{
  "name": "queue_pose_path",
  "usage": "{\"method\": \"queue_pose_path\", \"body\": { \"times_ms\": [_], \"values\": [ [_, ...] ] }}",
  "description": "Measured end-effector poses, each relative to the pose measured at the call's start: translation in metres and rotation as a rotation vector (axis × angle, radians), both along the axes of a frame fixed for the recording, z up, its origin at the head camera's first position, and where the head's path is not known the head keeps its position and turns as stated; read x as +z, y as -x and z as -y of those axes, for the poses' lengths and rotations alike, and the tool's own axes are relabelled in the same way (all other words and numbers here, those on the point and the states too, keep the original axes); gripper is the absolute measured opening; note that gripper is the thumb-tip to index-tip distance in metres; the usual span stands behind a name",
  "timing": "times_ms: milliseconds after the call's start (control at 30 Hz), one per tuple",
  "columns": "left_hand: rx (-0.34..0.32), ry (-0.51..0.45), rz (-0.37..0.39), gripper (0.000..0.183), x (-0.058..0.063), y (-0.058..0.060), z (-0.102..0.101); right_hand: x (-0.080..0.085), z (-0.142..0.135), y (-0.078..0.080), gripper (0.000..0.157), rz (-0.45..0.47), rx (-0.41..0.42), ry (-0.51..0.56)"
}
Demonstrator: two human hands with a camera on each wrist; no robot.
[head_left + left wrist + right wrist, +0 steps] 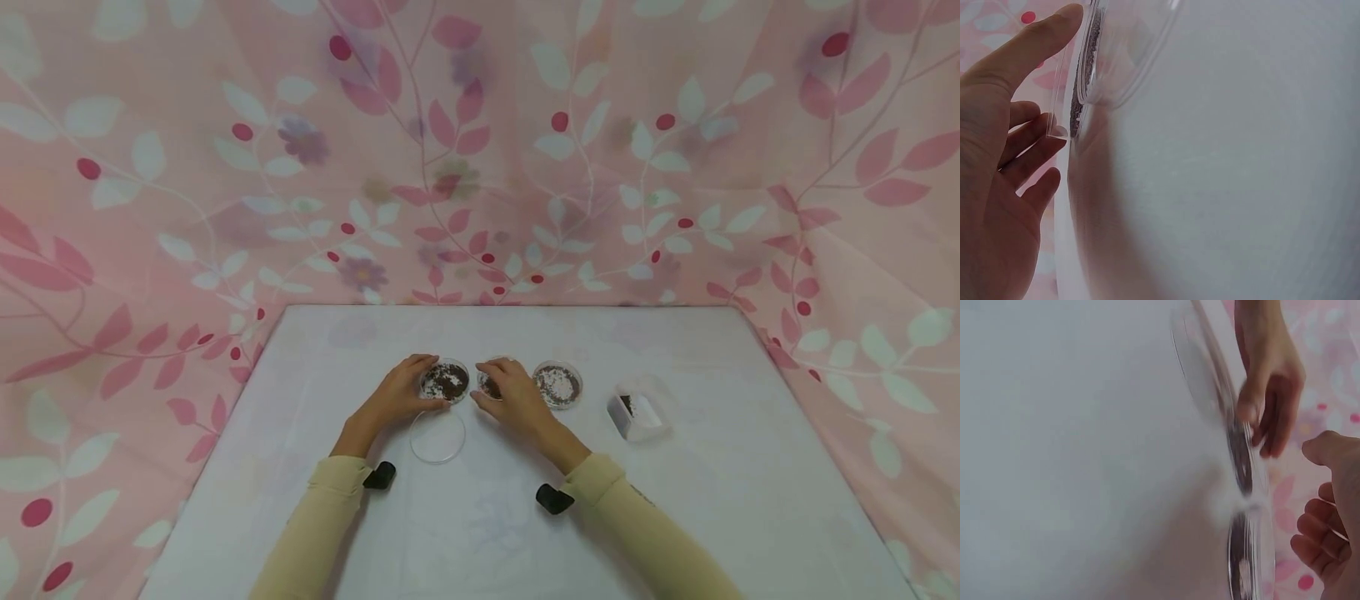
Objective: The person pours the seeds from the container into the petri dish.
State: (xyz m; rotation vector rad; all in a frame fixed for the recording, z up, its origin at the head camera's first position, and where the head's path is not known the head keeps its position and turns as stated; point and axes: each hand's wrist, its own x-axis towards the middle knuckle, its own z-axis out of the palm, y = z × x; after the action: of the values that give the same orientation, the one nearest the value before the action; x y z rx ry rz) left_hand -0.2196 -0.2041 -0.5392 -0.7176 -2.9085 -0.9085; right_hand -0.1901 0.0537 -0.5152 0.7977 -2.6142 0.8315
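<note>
My left hand (401,390) holds a clear petri dish (446,381) by its rim, thumb at the near side and fingers at the far side. Dark brown and white bits lie in this dish. A round clear lid (437,437) rests on the table just in front of it. Over a second petri dish (489,385) hovers my right hand (517,398), which hides much of that dish. In the right wrist view the thumb and loosely bent fingers of the right hand (1335,512) stand apart with nothing between them.
A third petri dish (557,384) with brown and white bits stands right of my right hand. Farther right is a small clear box (639,419) with something dark and white inside. All of it is on a white-covered table (480,533), with a pink leaf-patterned curtain (480,167) behind.
</note>
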Motion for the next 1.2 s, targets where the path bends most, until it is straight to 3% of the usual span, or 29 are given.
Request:
{"method": "queue_pose_path", "body": {
  "times_ms": [133, 267, 400, 533, 767, 1200],
  "values": [
    [-0.009, 0.000, -0.024, 0.092, -0.001, 0.002, 0.001, -0.005, 0.015, -0.023, 0.051, -0.007, 0.021, 0.029],
    [-0.003, -0.006, -0.028, 0.092, 0.002, 0.004, 0.000, -0.015, 0.029, -0.042, 0.071, 0.109, 0.029, -0.008],
    [0.009, -0.002, -0.011, 0.092, 0.004, 0.005, -0.001, -0.027, 0.038, -0.053, 0.092, 0.208, 0.026, -0.073],
    [0.017, 0.011, -0.004, 0.092, 0.005, 0.005, 0.000, -0.028, 0.044, -0.060, 0.104, 0.193, 0.043, -0.155],
    [0.025, 0.022, 0.005, 0.092, 0.003, 0.006, 0.000, -0.028, 0.049, -0.066, 0.105, 0.133, 0.007, -0.255],
    [-0.023, -0.048, 0.061, 0.097, 0.003, 0.008, 0.013, -0.028, 0.050, -0.065, 0.101, 0.148, -0.018, -0.241]
  ]
}}
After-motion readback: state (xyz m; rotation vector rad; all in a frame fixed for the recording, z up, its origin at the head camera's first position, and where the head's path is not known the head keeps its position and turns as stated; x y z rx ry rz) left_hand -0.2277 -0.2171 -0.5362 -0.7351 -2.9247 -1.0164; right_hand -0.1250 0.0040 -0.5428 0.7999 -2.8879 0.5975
